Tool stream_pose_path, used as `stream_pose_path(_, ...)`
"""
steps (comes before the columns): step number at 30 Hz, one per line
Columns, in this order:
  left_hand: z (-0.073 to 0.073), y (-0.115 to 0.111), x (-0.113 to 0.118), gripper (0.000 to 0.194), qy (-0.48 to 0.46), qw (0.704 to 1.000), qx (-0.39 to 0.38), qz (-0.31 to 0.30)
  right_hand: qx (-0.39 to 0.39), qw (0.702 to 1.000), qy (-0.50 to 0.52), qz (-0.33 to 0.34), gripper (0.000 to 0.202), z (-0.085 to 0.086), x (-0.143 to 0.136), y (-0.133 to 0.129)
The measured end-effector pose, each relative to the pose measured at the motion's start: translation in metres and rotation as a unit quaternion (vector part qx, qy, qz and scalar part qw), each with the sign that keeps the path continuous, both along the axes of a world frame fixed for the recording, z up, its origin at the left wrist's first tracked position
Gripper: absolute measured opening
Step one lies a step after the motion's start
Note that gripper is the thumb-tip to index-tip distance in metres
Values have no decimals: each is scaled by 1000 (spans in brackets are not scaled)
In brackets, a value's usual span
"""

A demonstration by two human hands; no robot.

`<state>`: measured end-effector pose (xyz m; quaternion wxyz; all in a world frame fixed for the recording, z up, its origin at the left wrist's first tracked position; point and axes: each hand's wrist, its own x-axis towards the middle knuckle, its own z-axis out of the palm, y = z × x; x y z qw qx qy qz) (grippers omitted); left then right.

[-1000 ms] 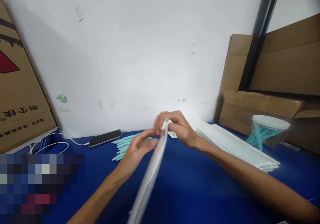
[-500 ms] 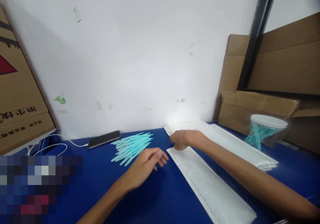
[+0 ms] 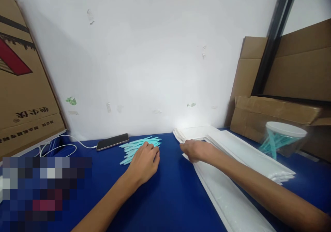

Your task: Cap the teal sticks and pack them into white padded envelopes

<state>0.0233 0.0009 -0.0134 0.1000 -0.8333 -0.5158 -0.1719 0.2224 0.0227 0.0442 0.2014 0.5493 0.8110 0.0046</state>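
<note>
My left hand point(image 3: 145, 161) is over a pile of thin turquoise plastic sticks point(image 3: 129, 152) with tapered ends. Its fingers curl down onto the pile; the tips are hidden, and whether they hold a stick does not show. My right hand point(image 3: 192, 150), with fingers bent together, grips the far end of a long white plastic sleeve point(image 3: 227, 194) that lies lengthwise on the blue table. Right of it lies a stack of similar white sleeves point(image 3: 253, 152), partly behind my right forearm.
A black phone point(image 3: 113, 142) on a white charging cable point(image 3: 73, 139) lies left of the sticks. At right stands a clear cup point(image 3: 283, 140) with a white rim and more turquoise sticks. Cardboard boxes point(image 3: 274, 113) flank the blue table point(image 3: 160, 204), and a white wall point(image 3: 155, 52) rises behind.
My left hand has moved left and away from me onto the turquoise sticks, its fingers turning downward. My right hand stays at the sleeve's far end. The view has shifted slightly left.
</note>
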Motion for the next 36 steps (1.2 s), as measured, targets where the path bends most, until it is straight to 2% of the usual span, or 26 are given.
stream_pose_path(5, 2, 10, -16, 34, 13, 999, 19, 45, 51, 999, 8, 3, 42, -5, 10, 9)
stream_pose_path(9, 0, 20, -33, 43, 14, 996, 29, 84, 71, 997, 2, -6, 33, -1, 9, 15)
stream_pose_path(12, -5, 28, -46, 51, 3, 995, -5, 99, 85, 996, 2, -7, 27, 5, 4, 15)
stream_pose_path(15, -12, 35, -55, 59, -9, 994, -51, 99, 118, 992, 23, 23, 26, 8, -3, 13)
stream_pose_path(22, -20, 43, -54, 74, 1, 991, -87, 99, 128, 987, 47, 82, 26, 4, -13, 2)
stream_pose_path(36, -11, 41, -44, 44, 67, 993, -55, 84, 88, 990, 41, 102, 27, 5, -16, 1)
